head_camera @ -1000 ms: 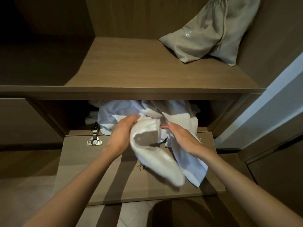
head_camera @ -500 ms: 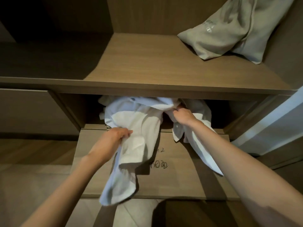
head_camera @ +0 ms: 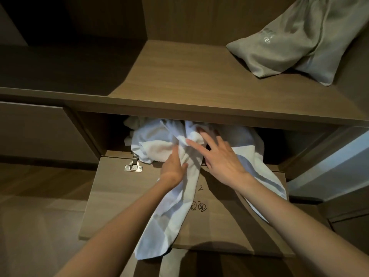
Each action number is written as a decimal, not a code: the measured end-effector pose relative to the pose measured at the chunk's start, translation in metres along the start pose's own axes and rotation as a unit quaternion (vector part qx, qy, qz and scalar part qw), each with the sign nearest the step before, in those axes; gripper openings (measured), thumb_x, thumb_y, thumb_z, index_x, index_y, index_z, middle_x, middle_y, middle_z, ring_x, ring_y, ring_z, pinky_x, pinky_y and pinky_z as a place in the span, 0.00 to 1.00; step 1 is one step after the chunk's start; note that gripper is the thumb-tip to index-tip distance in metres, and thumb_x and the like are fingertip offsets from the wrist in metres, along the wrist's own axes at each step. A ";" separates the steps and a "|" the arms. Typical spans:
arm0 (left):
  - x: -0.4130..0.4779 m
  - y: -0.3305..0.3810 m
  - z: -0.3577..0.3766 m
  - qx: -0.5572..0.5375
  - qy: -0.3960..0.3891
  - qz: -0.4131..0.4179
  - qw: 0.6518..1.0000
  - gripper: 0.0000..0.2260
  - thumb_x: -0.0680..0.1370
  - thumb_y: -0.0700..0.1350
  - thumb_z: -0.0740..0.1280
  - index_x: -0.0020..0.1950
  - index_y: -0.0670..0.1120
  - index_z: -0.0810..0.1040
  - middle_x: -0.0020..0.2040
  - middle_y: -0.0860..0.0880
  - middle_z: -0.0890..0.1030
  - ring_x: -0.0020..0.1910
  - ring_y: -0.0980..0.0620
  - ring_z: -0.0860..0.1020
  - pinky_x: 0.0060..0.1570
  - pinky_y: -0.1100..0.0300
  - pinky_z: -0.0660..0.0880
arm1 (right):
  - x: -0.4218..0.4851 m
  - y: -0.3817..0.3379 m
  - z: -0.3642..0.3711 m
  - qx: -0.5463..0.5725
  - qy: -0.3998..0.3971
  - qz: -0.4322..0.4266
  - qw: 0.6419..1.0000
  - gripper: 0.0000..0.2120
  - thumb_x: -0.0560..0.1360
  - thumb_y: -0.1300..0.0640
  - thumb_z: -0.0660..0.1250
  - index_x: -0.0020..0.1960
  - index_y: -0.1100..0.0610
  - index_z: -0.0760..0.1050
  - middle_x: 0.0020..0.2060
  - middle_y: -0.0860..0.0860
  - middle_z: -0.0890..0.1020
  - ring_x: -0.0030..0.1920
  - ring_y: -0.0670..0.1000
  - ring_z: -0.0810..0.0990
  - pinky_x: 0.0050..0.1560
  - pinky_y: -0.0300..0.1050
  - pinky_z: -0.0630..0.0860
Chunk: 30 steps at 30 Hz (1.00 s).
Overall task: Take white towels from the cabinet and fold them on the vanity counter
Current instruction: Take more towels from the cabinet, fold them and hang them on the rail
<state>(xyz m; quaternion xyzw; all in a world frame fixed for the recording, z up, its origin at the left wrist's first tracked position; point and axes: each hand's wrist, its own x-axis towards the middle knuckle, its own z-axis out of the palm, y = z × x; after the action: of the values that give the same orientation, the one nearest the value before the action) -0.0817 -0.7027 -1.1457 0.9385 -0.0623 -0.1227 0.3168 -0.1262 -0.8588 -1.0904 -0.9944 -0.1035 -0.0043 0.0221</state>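
Note:
A heap of white towels [head_camera: 153, 140] fills the low cabinet compartment under the shelf. One white towel [head_camera: 169, 216] trails out of the heap and hangs over the folded-down door. My left hand [head_camera: 173, 166] holds this towel near its top, between thumb and fingers. Just to its right, my right hand [head_camera: 219, 158] hovers over the heap with fingers spread and straight, holding nothing. A second towel end [head_camera: 261, 172] drapes out under my right wrist.
The compartment's door flap [head_camera: 119, 196] lies open towards me, with a metal hinge [head_camera: 133, 167] and handwritten marks. Above is a wooden shelf [head_camera: 179, 76] with a grey drawstring bag [head_camera: 299, 47] at its back right. A closed panel [head_camera: 36, 132] sits to the left.
My right hand has let go of the towels deep in the compartment and now hovers spread over the heap. My left hand moved right and up to the middle, still holding the hanging towel.

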 end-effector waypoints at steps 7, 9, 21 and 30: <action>-0.026 -0.006 -0.034 0.013 0.052 0.167 0.984 0.06 0.75 0.35 0.61 0.51 0.40 0.74 0.45 0.47 0.68 0.44 0.41 0.74 0.43 0.50 0.70 | 0.039 0.013 0.016 0.009 -0.108 0.119 0.987 0.19 0.79 0.60 0.57 0.70 0.49 0.68 0.64 0.55 0.76 0.61 0.63 0.75 0.56 0.54 0.71; -0.035 -0.008 -0.054 -0.005 0.076 0.208 0.975 0.08 0.72 0.32 0.61 0.47 0.42 0.74 0.43 0.47 0.68 0.42 0.45 0.72 0.41 0.51 0.70 | 0.047 0.014 0.017 -0.003 -0.132 0.146 0.980 0.13 0.79 0.60 0.60 0.61 0.51 0.74 0.58 0.54 0.80 0.58 0.60 0.78 0.50 0.50 0.72; -0.075 -0.026 -0.123 -0.082 0.274 0.210 0.935 0.10 0.72 0.32 0.61 0.40 0.44 0.77 0.44 0.49 0.67 0.46 0.55 0.62 0.45 0.75 0.60 | 0.061 0.013 0.001 0.106 -0.207 0.200 0.952 0.12 0.81 0.59 0.56 0.40 0.55 0.71 0.43 0.53 0.77 0.45 0.55 0.76 0.44 0.47 0.70; -0.059 -0.040 -0.106 -0.054 0.077 0.121 0.988 0.14 0.69 0.36 0.73 0.45 0.49 0.71 0.54 0.48 0.77 0.52 0.47 0.75 0.47 0.57 0.74 | 0.007 -0.010 0.009 0.326 0.023 0.122 0.937 0.22 0.75 0.45 0.68 0.63 0.52 0.65 0.57 0.48 0.76 0.54 0.50 0.77 0.50 0.52 0.77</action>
<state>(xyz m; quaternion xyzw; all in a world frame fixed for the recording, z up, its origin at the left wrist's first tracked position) -0.1080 -0.5979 -1.0777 0.9121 -0.1436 -0.0139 0.3838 -0.1211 -0.8475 -1.0988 -0.9372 0.0231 0.0100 0.3478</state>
